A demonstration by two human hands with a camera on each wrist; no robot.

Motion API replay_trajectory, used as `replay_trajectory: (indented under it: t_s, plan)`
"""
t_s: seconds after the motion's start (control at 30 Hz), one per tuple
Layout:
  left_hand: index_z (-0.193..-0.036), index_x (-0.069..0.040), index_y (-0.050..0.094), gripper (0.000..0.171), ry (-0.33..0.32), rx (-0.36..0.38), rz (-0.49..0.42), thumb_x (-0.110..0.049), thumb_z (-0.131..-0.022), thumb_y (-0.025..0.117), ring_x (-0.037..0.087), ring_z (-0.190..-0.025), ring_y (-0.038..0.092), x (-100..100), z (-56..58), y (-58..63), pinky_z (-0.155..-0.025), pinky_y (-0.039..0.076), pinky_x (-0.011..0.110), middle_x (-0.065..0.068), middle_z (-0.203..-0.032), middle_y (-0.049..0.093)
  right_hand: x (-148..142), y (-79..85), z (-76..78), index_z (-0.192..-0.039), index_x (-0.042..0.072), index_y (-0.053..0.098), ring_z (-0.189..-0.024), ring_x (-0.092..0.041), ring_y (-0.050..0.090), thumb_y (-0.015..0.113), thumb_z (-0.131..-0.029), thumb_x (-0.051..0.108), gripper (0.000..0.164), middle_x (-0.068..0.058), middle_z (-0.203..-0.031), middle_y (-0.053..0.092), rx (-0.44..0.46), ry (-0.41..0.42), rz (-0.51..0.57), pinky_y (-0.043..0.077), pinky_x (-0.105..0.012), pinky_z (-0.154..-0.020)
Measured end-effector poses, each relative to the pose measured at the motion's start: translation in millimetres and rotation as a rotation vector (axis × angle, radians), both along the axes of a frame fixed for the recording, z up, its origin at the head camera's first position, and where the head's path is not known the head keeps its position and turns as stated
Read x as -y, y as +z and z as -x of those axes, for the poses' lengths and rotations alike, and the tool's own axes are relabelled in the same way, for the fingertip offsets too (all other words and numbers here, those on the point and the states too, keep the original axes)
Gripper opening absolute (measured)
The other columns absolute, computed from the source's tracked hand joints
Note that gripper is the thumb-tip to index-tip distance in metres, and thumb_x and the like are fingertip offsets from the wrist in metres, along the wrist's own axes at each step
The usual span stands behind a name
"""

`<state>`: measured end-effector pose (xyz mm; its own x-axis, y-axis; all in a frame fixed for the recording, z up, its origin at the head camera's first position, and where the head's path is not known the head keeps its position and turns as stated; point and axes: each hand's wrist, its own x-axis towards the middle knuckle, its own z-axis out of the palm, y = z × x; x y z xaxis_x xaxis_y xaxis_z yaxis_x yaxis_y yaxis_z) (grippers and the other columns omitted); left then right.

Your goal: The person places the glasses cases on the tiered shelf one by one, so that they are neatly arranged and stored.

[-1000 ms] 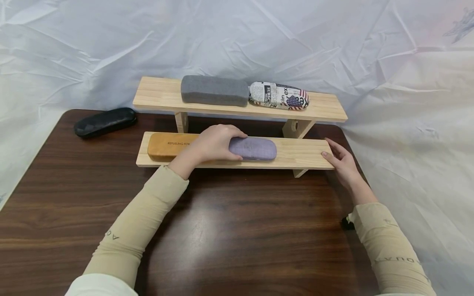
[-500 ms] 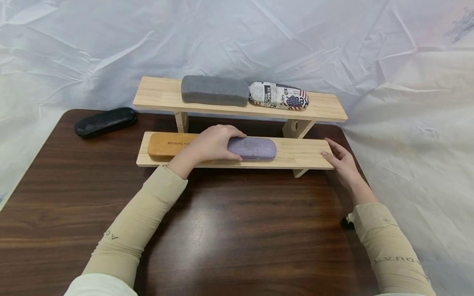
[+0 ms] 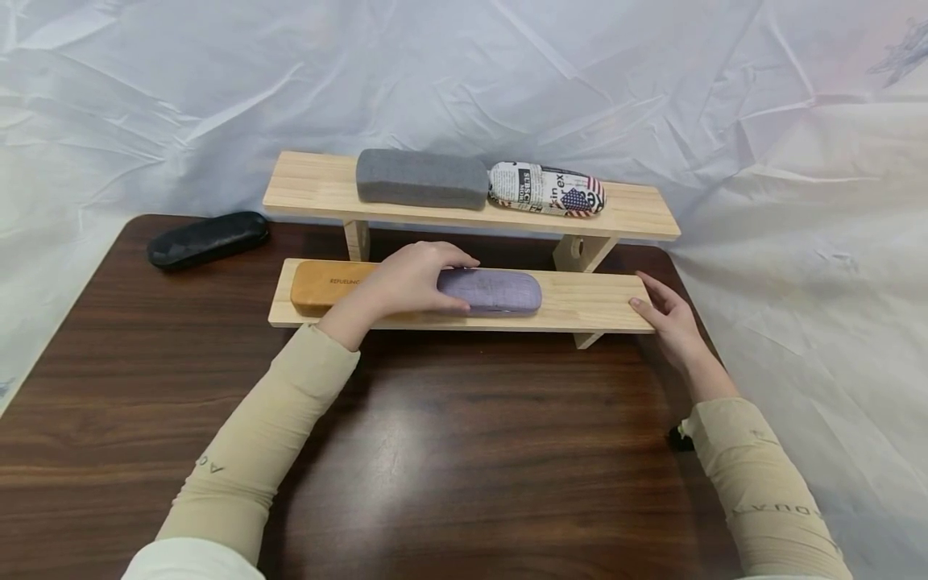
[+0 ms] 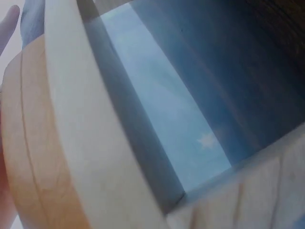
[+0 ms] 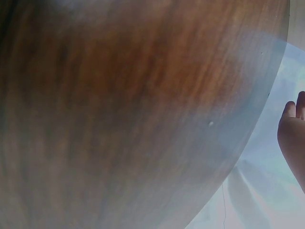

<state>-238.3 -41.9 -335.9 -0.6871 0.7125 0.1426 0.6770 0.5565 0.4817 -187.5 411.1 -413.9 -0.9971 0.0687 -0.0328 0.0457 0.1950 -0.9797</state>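
Note:
A two-tier wooden rack (image 3: 590, 302) stands on the dark table. On its lower board lie an orange glasses case (image 3: 316, 294), partly hidden by my left hand, and a purple glasses case (image 3: 500, 292). My left hand (image 3: 409, 278) is over the place where the two cases meet. Its thumb and fingers are spread along the front and back sides of the purple case's left end. At the lower board's right end, my right hand (image 3: 674, 326) holds the edge, thumb on top. The left wrist view shows the orange case (image 4: 35, 143) close up beside the board.
On the upper board sit a grey glasses case (image 3: 423, 179) and a newsprint-and-flag patterned glasses case (image 3: 547, 190). A black glasses case (image 3: 208, 240) lies on the table (image 3: 449, 451) left of the rack. White sheeting (image 3: 464, 72) hangs behind.
My left hand has slid slightly left, uncovering more of the purple case and covering more of the orange one. The cases and my right hand stay in place.

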Motion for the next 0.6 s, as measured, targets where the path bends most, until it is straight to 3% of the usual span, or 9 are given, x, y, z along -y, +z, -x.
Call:
replay_trajectory:
  t_s: [0.3,0.6]
  plan:
    - [-0.140,-0.011,0.070,0.048,0.025,-0.040,-0.020,-0.029,-0.096,0.081,0.029,-0.128,0.067,23.3,-8.1,8.0,-0.115,0.051,0.047,0.011,-0.145,0.067,-0.5,0.5,-0.9,-0.167,0.003,0.030,-0.117,0.001,0.053,0.067,-0.106,0.016,0.073,-0.010,-0.155,0.044,0.012,-0.004,-0.011,0.052,-0.006,-0.086]
    - [-0.138,-0.009,0.070,0.043,0.090,-0.071,-0.049,-0.017,-0.097,0.079,0.032,-0.131,0.065,59.5,-16.0,9.4,-0.109,0.054,0.051,0.013,-0.141,0.069,-0.6,0.7,-0.8,-0.166,0.002,0.031,-0.114,0.001,0.054,0.068,-0.105,0.017,0.073,-0.005,-0.149,0.048,0.007,-0.006,-0.018,0.053,-0.007,-0.084]
